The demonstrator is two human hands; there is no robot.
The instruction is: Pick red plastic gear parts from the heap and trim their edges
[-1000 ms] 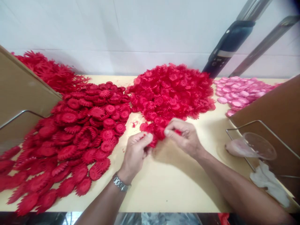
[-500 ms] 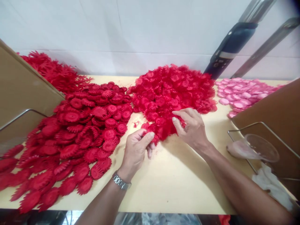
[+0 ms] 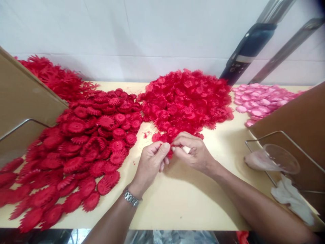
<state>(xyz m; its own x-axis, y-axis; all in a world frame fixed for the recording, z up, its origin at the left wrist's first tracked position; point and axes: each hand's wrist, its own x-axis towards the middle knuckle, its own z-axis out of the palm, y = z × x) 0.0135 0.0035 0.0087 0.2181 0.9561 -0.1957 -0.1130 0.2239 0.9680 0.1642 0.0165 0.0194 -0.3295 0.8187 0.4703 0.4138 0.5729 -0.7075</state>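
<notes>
Four piles (image 3: 188, 101) (three red, one pink), two hands (image 3: 151, 159), one watch (image 3: 131, 198)

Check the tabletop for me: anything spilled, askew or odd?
Yes: loose red crumbs lie between the left red heap and the middle red heap, like stray debris. At the far right, a clear cup appears slanted, though I can't tell whether it is tipped. A crumpled white wad lies beside it.

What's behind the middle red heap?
Behind the middle red heap is the pale wall, with a dark blue post just to the right. The part of the tabletop directly behind the heap is covered by it, so I can't tell what lies there.
</notes>
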